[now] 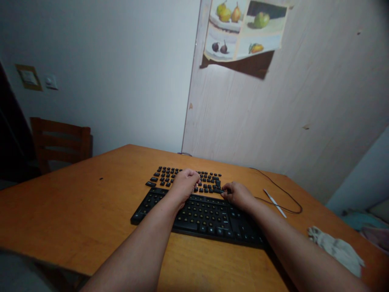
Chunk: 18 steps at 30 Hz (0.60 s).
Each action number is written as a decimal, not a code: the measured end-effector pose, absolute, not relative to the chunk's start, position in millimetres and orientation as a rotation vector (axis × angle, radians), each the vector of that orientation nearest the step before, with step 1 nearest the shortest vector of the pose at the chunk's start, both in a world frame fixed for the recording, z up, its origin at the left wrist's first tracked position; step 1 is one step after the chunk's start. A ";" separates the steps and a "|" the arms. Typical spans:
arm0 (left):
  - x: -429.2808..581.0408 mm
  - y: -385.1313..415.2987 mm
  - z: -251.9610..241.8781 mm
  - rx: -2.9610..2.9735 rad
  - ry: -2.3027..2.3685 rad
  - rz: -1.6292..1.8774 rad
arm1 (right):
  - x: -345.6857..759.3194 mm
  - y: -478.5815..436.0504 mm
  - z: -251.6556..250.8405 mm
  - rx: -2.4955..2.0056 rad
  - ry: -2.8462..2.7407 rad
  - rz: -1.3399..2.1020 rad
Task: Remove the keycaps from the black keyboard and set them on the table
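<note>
A black keyboard [199,215] lies on the wooden table, with most of its main key area stripped to bare key posts. Behind it, loose black keycaps [165,175] are laid out in rows. My left hand [184,184] reaches over the keyboard to the middle of these rows, its fingers curled closed; whatever they hold is hidden. At the right end of the rows, my right hand [238,195] pinches a dark keycap between thumb and fingertips, next to a long keycap [218,191]. My right forearm covers part of the number pad.
A thin black cable [299,206] loops on the right, beside a white pen-like stick [275,203]. A crumpled pale cloth [336,249] lies at the right edge. One small dark piece [101,178] sits on the table's left. A chair [60,140] stands behind it.
</note>
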<state>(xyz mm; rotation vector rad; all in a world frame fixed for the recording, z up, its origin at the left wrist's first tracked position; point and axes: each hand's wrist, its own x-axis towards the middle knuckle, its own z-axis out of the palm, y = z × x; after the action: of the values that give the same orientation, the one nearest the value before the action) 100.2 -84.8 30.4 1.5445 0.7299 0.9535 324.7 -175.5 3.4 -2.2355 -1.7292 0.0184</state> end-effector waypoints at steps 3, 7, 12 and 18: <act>100.5 -84.6 30.6 1.543 0.737 0.947 | 325.3 -175.2 2.3 -2.241 -1.723 0.014; 100.5 -86.2 32.3 1.557 0.737 0.974 | 326.1 -176.3 3.2 -2.239 -1.705 0.009; 101.0 -89.1 31.4 1.605 0.714 0.947 | 318.9 -188.7 13.9 -2.170 -1.702 -0.002; 102.2 -90.4 29.6 1.640 0.716 0.928 | 286.7 -225.1 35.4 -1.878 -1.871 0.273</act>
<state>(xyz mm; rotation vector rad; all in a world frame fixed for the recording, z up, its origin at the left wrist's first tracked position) 102.2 -90.4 29.6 1.6395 0.7160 0.9285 286.7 -225.1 35.4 -1.8779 -1.8714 0.2732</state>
